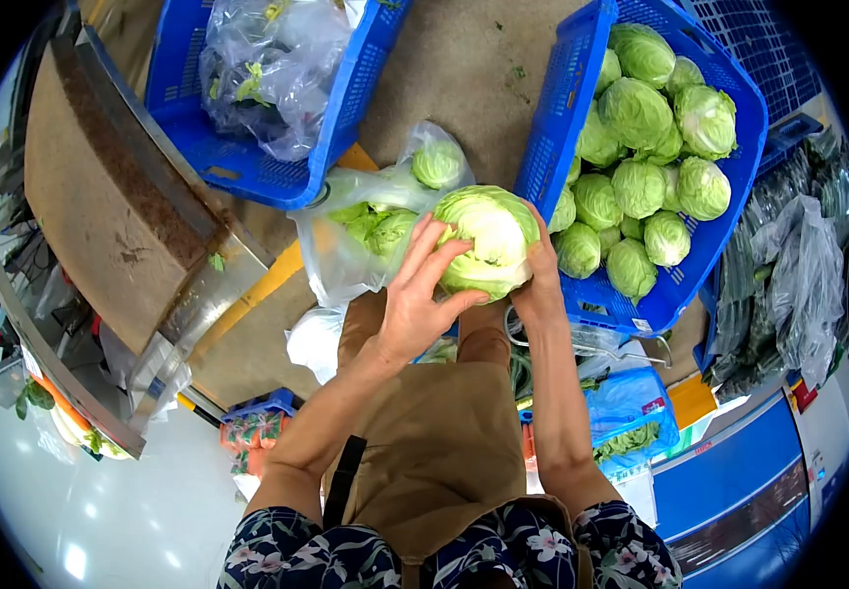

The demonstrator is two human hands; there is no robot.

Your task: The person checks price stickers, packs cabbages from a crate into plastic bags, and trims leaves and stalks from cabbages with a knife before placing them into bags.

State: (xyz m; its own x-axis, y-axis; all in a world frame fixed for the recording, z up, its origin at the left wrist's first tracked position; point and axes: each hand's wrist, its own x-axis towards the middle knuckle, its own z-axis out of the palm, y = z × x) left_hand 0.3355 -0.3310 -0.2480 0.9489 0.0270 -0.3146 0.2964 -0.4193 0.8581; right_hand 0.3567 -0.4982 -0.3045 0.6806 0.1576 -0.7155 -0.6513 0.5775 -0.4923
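A round green cabbage [495, 228] with a pale middle is held up in front of the brown apron. My left hand [420, 294] lies against its left side, fingers and thumb bent over the leaves. On the right side, my right hand [539, 270] grips it, most of its fingers hidden behind the cabbage. Just left of it is a clear plastic bag [331, 257] with green leaves inside, and another cabbage [437, 165] shows at the bag's upper end. To the right stands a blue crate [534, 137] piled with several cabbages [640, 187].
Another blue crate [346, 118], upper left, holds clear plastic bags [272, 79] with some leaves. A metal-edged counter with a brown board [101, 196] runs along the left. Dark green produce in plastic [797, 285] lies at the far right, and a blue bag of greens [631, 422] below.
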